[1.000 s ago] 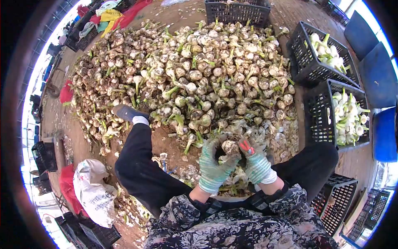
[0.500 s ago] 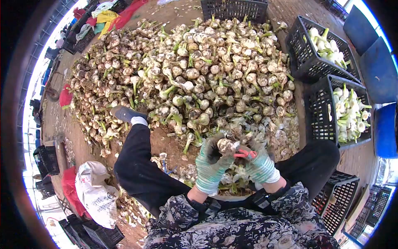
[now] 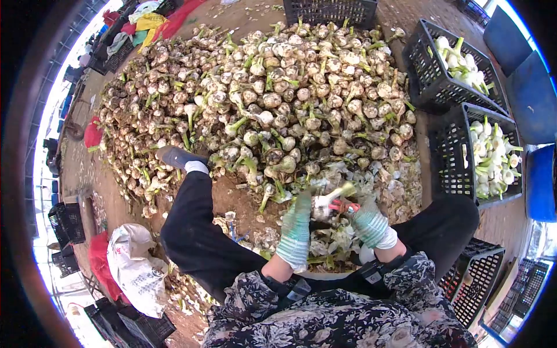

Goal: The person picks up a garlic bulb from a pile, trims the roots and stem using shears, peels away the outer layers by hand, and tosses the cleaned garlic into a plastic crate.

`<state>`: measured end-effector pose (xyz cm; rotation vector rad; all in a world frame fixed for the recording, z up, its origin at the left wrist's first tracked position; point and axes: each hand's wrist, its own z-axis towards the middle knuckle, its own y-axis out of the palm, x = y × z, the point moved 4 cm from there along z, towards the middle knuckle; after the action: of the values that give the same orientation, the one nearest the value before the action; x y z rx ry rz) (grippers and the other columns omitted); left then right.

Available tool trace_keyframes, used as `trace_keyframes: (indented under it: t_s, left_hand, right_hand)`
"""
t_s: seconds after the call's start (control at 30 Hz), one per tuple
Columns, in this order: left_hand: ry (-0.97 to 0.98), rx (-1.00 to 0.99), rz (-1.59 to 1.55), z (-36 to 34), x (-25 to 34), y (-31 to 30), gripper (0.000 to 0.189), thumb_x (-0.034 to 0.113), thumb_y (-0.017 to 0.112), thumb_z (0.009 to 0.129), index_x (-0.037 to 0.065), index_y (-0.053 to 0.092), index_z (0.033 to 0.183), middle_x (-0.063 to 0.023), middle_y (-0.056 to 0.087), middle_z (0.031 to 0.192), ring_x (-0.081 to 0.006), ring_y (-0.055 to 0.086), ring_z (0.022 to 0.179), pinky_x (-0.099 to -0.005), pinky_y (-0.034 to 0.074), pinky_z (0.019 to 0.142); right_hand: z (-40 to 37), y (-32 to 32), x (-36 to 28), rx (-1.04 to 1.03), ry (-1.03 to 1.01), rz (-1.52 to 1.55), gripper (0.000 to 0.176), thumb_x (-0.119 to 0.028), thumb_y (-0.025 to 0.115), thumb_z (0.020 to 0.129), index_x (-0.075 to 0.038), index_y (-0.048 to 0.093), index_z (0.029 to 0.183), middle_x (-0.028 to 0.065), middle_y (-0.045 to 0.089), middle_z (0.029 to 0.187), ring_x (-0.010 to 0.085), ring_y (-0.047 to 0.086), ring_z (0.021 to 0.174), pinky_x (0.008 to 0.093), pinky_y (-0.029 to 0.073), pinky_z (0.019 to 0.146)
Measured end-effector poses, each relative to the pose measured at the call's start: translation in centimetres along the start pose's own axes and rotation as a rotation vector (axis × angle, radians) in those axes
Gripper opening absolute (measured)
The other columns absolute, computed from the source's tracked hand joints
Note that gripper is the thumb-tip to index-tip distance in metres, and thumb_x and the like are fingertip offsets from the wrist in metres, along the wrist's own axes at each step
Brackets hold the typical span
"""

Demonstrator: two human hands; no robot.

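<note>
Muddy green-stemmed garlic heap [image 3: 278, 98] blocks beyond the grip, black plastic crate [image 3: 448, 156] rightward; bare brown dirt [image 3: 231, 200] leftward seems open

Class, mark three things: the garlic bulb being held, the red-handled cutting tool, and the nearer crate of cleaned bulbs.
garlic bulb [image 3: 322, 207], head view, on its white peeled side.
red-handled cutting tool [image 3: 347, 206], head view, on the red handle.
nearer crate [image 3: 445, 156], head view, on its left mesh wall.

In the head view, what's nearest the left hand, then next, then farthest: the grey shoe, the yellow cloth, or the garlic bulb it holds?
1. Garlic bulb: in the left hand.
2. Grey shoe: left, at the pile's edge.
3. Yellow cloth: top left, beyond the pile.
</note>
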<state>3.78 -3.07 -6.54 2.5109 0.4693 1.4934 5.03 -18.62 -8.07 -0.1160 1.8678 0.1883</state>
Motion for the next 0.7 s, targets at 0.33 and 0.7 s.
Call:
trace_keyframes:
  t_s: [0.33,0.7]
  left_hand:
    - [-0.112,-0.200,-0.514,-1.3,1.9,0.6,0.042,0.019,0.058,0.084,0.001,0.044,0.119,-0.0079,0.054,0.107,-0.0194,0.055,0.097,-0.0324,0.048,0.082]
    - [-0.127,-0.326,-0.522,-2.0,4.0,0.4,0.066,0.011,0.071,0.070,0.003,0.037,0.126,-0.0074,0.053,0.104,-0.0199,0.054,0.095,-0.0337,0.046,0.088]
  right_hand:
    - [0.8,0.0,3.0,0.030,0.066,-0.141,0.021,-0.006,0.054,0.083,-0.002,0.055,0.104,0.0108,0.059,0.103,0.0195,0.058,0.092,0.0295,0.048,0.076]
    - [-1.2,1.2,-4.4,0.085,-0.033,0.773,0.022,-0.010,0.063,0.077,-0.002,0.055,0.096,0.0118,0.060,0.100,0.0174,0.057,0.090,0.0274,0.048,0.073]
